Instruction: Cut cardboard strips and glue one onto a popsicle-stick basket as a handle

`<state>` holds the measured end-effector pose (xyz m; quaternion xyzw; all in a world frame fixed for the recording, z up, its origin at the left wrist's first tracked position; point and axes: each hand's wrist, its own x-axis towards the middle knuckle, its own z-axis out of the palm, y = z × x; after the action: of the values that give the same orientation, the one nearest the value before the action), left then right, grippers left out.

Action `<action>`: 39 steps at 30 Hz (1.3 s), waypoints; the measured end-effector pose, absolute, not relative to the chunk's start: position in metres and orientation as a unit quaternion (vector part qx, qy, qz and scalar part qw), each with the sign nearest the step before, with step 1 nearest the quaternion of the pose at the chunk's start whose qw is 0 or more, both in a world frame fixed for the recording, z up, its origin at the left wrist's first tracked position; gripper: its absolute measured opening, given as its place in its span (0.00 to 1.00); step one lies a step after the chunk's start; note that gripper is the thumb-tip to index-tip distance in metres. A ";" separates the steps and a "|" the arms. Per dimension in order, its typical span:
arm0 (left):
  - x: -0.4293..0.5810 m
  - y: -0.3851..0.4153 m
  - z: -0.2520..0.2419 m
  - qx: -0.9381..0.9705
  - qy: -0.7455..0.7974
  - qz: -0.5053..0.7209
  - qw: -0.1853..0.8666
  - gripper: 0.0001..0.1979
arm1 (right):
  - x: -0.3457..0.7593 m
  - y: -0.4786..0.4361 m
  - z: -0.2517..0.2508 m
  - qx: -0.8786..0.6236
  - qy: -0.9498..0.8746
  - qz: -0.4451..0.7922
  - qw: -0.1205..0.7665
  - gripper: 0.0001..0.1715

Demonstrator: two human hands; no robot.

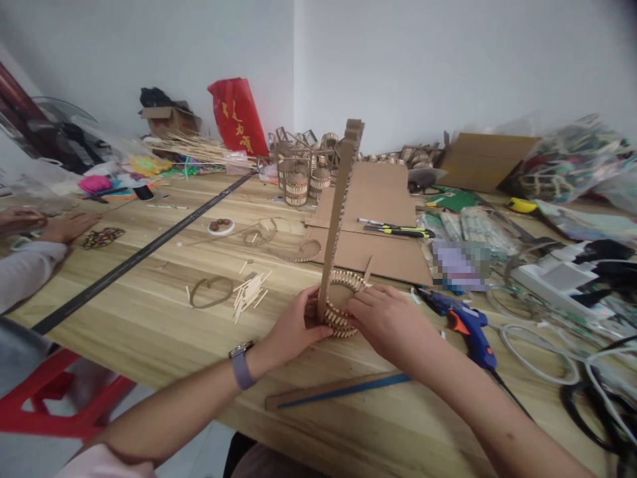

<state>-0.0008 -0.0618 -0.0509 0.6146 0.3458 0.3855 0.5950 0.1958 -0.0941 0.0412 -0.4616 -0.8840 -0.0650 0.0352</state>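
Between my hands sits a small round basket of cardboard and short wooden sticks, low over the wooden table. A tall cardboard strip rises from its left side. My left hand is closed around the basket's left side and the foot of that strip. My right hand grips the basket's right rim, its fingertips partly hidden. A thin pointed piece sticks up by the right fingers. Loose wooden sticks and a curled cardboard strip lie to the left.
At right lie a blue glue gun, cables and a white power strip. Cutter knives rest on cardboard sheets. Finished baskets stand behind. A blue-edged strip lies in front. Another person's hands are at far left.
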 end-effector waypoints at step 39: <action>0.005 -0.024 -0.050 0.778 0.271 0.231 0.518 0.59 | 0.252 -0.120 0.029 -0.547 -0.807 0.089 0.204 0.19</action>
<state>0.0048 -0.0243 -0.0499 0.7775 0.2712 0.2306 0.5184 0.2525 -0.1197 0.0293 -0.5469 -0.8071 0.0893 0.2036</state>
